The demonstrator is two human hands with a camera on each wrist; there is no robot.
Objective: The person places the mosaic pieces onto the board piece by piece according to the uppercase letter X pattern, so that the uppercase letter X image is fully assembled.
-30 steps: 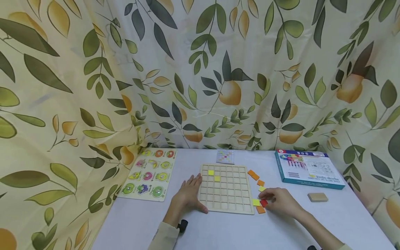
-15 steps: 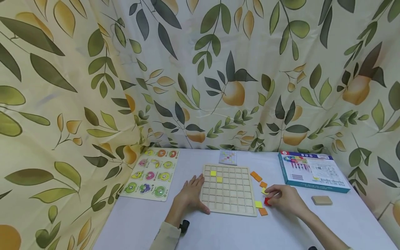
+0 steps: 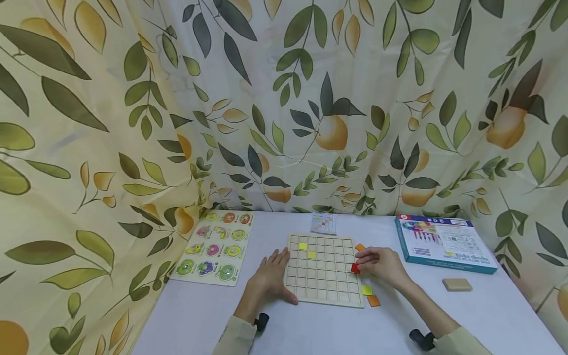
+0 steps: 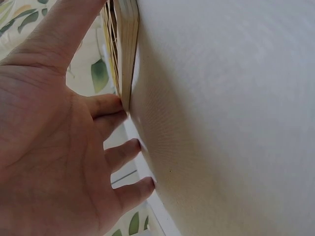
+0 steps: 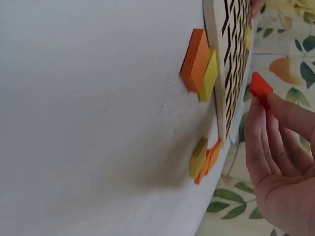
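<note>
Board (image 3: 326, 283) holds 2 yellow tiles (image 3: 302, 246); left hand (image 3: 267, 277), spread, touches its edge; right hand (image 3: 383, 266) pinches 1 red tile (image 3: 354, 268).

The head view looks forward and down at the table (image 3: 186, 320), curtain (image 3: 266, 98) at twelve o'clock. Both wrist views sit closer, skimming the table: left hand (image 4: 64, 137) at nine, right hand (image 5: 285, 157) at four. All three share the board (image 3: 326, 271).

A pale curtain (image 3: 266, 185) hangs before me — printed with green leaves (image 3: 298, 25) and orange fruit (image 3: 332, 133) — and wraps to both sides, yellower on my left, around my white-topped desk (image 3: 337, 330).
</note>
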